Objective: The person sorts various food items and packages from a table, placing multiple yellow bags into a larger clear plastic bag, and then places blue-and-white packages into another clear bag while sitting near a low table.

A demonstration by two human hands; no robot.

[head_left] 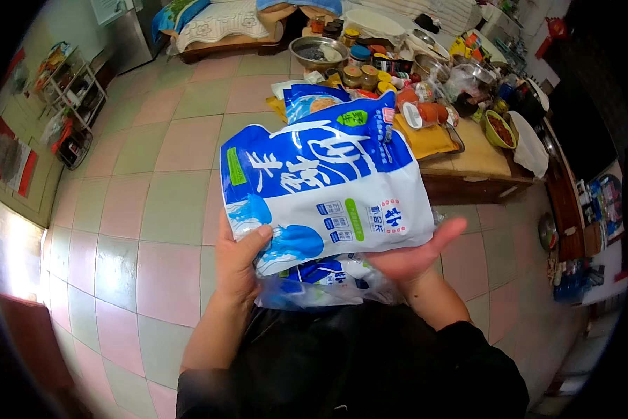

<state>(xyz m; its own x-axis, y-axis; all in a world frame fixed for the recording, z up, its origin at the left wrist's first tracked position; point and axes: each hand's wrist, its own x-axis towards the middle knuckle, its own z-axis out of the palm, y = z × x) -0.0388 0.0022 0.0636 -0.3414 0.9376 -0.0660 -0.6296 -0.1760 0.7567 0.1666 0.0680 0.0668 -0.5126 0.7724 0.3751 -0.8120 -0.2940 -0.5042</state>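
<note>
A large blue and white plastic food pouch (340, 183), printed with jellyfish and writing, is held up in front of me. My left hand (240, 256) grips its lower left corner, thumb on the printed face. Under the lower right edge lies my right hand (410, 256), palm up and bearing the pouch; its thumb sticks out to the side and its fingers are mostly hidden. Below the pouch, against my dark clothing, rests a clear plastic bag (314, 296) with a similar printed packet (340, 269) inside.
Ahead stands a low wooden table (471, 186) crowded with jars, packets, a metal bowl (319, 52), a yellow padded envelope (424, 139) and a green bowl of reddish food (499, 130). A wire shelf rack (73, 89) stands left on the tiled floor (167, 272). A cushioned seat (225, 23) is behind.
</note>
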